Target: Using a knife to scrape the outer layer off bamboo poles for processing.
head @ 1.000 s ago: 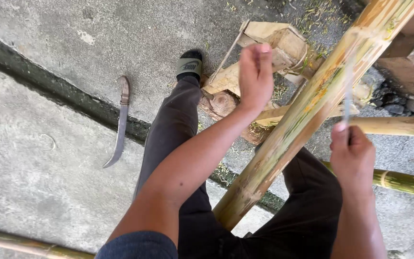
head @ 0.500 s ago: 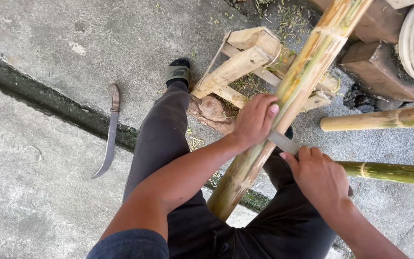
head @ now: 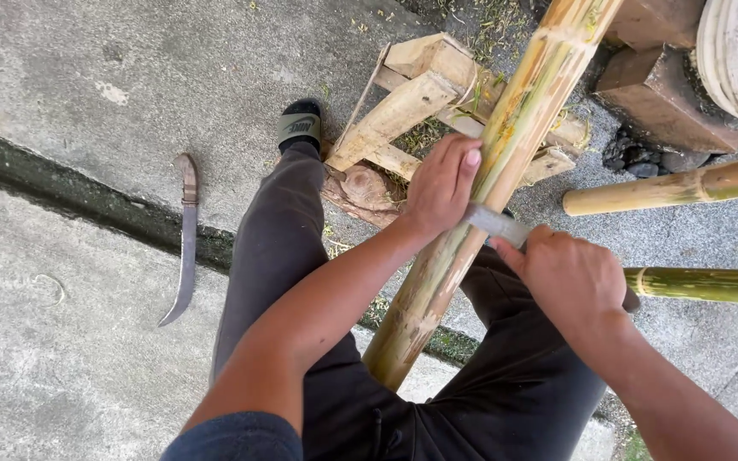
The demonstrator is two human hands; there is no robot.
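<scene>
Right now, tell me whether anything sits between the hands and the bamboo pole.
Nothing visible does. The left hand lies directly on the bamboo pole; the right hand holds a blade whose edge meets the pole beside the left hand.

To my left, bare grey concrete floor (head: 70,376) lies open apart from a curved metal sickle-like blade (head: 185,243). Ahead, a pale wooden trestle (head: 424,102) blocks passage. To my right, two bamboo poles (head: 676,186) lie across the ground.
</scene>
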